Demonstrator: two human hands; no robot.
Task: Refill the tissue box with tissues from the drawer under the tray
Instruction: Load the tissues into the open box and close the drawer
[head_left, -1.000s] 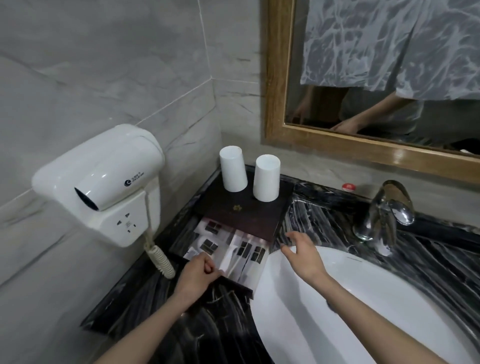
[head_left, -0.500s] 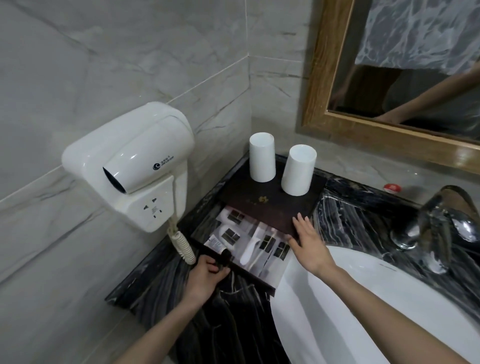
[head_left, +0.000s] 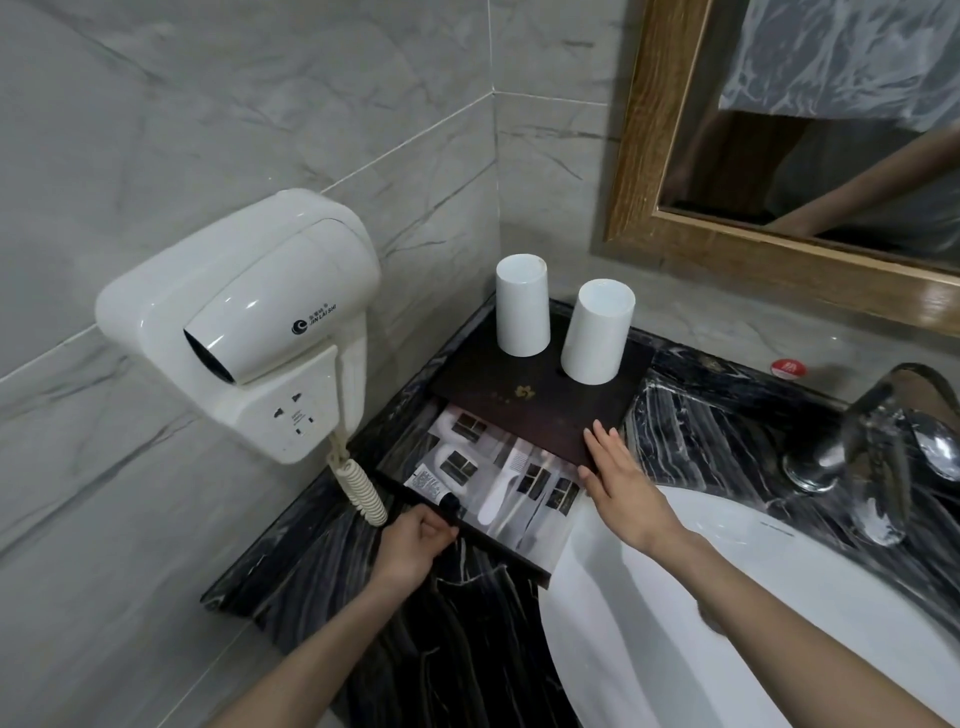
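Observation:
A dark wooden tray (head_left: 540, 400) sits in the counter's back left corner with two upturned white cups (head_left: 522, 306) on it. Under it a drawer (head_left: 498, 545) is pulled out toward me, showing several white packaged toiletries (head_left: 498, 475). My left hand (head_left: 413, 540) is closed on the drawer's front edge near its left corner. My right hand (head_left: 618, 478) lies flat with fingers together against the tray's near right corner. No tissue box or tissues show in this view.
A white wall-mounted hair dryer (head_left: 244, 317) with a coiled cord (head_left: 358, 483) hangs just left of the drawer. The white basin (head_left: 779, 613) lies to the right, with a chrome faucet (head_left: 872, 447) behind it. A wood-framed mirror (head_left: 675, 234) is above the black marble counter (head_left: 467, 623).
The view has moved closer and swung left. My right hand came from above the basin onto the tray's near corner. My left hand kept hold of the drawer front.

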